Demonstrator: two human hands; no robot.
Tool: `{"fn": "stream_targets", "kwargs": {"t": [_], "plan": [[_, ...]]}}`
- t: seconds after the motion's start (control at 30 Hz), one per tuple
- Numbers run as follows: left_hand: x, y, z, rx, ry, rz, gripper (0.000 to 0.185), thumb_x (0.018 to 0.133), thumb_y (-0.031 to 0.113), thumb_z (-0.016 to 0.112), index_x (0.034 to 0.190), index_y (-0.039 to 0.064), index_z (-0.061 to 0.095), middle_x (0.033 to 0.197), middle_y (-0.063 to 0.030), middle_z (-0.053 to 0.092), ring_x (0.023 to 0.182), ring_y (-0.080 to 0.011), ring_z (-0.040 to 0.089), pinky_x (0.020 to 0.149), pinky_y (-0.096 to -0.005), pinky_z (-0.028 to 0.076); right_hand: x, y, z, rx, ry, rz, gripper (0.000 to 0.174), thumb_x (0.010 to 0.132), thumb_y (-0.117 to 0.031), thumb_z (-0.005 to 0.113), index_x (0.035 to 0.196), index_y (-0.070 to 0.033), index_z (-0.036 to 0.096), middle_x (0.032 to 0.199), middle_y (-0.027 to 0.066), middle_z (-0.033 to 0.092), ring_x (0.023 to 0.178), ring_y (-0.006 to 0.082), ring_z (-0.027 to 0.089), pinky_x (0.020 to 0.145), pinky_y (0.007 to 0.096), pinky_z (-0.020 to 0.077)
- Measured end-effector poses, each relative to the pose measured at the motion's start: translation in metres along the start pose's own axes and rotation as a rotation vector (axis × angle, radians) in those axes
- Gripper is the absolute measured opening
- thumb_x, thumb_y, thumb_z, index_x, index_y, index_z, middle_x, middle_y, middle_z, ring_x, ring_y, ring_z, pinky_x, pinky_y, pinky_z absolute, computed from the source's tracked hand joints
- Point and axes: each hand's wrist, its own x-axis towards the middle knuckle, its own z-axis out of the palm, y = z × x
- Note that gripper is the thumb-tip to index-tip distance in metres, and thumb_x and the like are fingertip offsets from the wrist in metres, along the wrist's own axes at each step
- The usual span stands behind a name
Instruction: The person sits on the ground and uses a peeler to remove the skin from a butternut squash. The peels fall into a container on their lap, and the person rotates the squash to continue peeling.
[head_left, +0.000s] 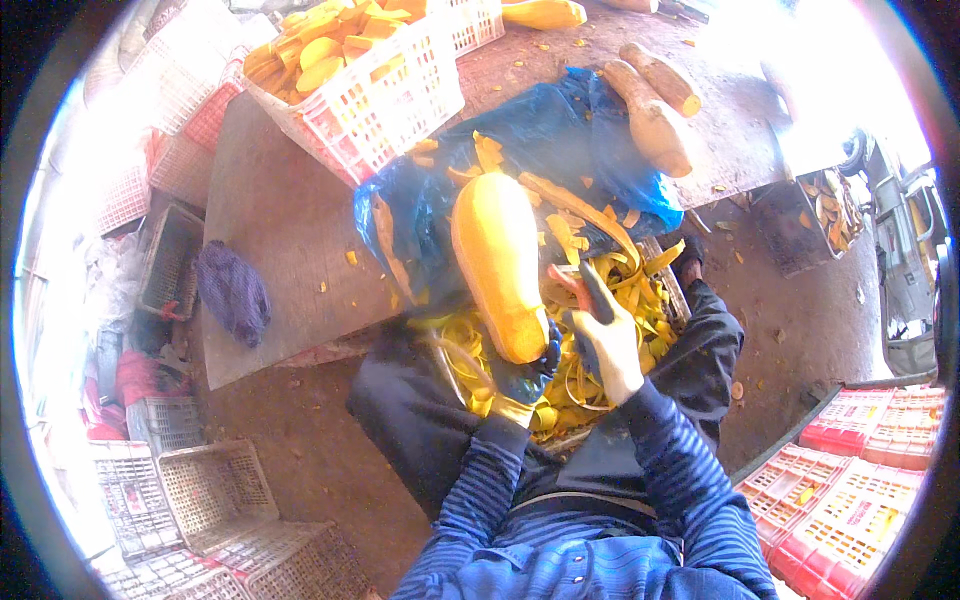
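Note:
A peeled, orange-yellow butternut-type squash (496, 255) stands out from my gloved left hand (525, 375), whose fingers are closed around its lower end. Its far part lies over blue plastic sheeting (540, 112) on the table edge. My gloved right hand (604, 322) is just right of the squash, not touching it, closed on a tool with a reddish part, probably a peeler (571, 281); the fingers hide most of it. Long yellow and tan peels (652, 315) fill a container between my knees, below both hands. More peel scraps (566, 236) lie on the sheeting.
Unpeeled squashes (649, 120) lie on the wooden table (285, 217) beyond the sheeting. A plastic crate (382, 97) of orange pieces stands at the far left, a purple mesh bag (234, 292) on the left end. Stacked crates (832, 480) are at right, empty crates (217, 487) at lower left.

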Motion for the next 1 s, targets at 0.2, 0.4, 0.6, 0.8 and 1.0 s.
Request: {"fn": "stream_targets", "kwargs": {"t": [0.2, 0.4, 0.6, 0.8, 1.0], "plan": [[-0.003, 0.004, -0.018, -0.145, -0.093, -0.037, 0.095, 0.084, 0.058, 0.076, 0.151, 0.001, 0.042, 0.139, -0.0238, 0.052, 0.119, -0.0389, 0.056, 0.102, -0.0545, 0.053, 0.123, 0.002, 0.034, 0.009, -0.123, -0.057, 0.051, 0.092, -0.013, 0.064, 0.143, -0.005, 0.058, 0.097, 0.0046, 0.063, 0.072, 0.0115, 0.059, 0.061, 0.0258, 0.0469], [-0.008, 0.002, -0.005, -0.225, -0.12, -0.041, 0.089, 0.086, 0.057, 0.076, 0.149, 0.002, 0.044, 0.143, -0.0213, 0.051, 0.124, -0.0389, 0.055, 0.1, -0.0525, 0.056, 0.206, 0.023, 0.07, -0.065, -0.137, -0.074, 0.039, 0.089, -0.021, 0.07, 0.125, -0.007, 0.068, 0.072, -0.0007, 0.055, 0.056, 0.0114, 0.051, 0.048, 0.0289, 0.0397], [-0.009, 0.0, 0.013, -0.225, -0.086, 0.021, 0.081, 0.085, 0.054, 0.078, 0.147, 0.01, 0.049, 0.143, -0.0168, 0.053, 0.134, -0.0401, 0.048, 0.101, -0.0607, 0.053, 0.225, 0.013, 0.068, -0.303, -0.283, -0.03, 0.043, 0.074, -0.007, 0.076, 0.116, -0.011, 0.072, 0.092, 0.0084, 0.065, 0.078, 0.025, 0.064, 0.067, 0.0355, 0.0515], [-0.011, -0.005, 0.015, -0.059, -0.039, 0.114, 0.077, 0.089, 0.056, 0.072, 0.146, 0.009, 0.05, 0.142, -0.0158, 0.056, 0.132, -0.0381, 0.051, 0.104, -0.0591, 0.051, 0.222, 0.008, 0.073, -0.616, -0.239, -0.208, 0.039, 0.085, -0.009, 0.069, 0.124, -0.008, 0.069, 0.101, 0.0102, 0.069, 0.088, 0.0262, 0.067, 0.077, 0.0353, 0.0535], [-0.007, 0.0, 0.008, 0.015, 0.004, 0.174, 0.076, 0.09, 0.057, 0.071, 0.146, 0.009, 0.05, 0.143, -0.0157, 0.055, 0.132, -0.0371, 0.052, 0.105, -0.0573, 0.051, 0.202, 0.02, 0.087, -0.408, 0.012, -0.09, 0.038, 0.097, -0.021, 0.057, 0.13, -0.006, 0.07, 0.107, 0.0177, 0.074, 0.092, 0.0271, 0.071, 0.081, 0.0344, 0.0526]]}}
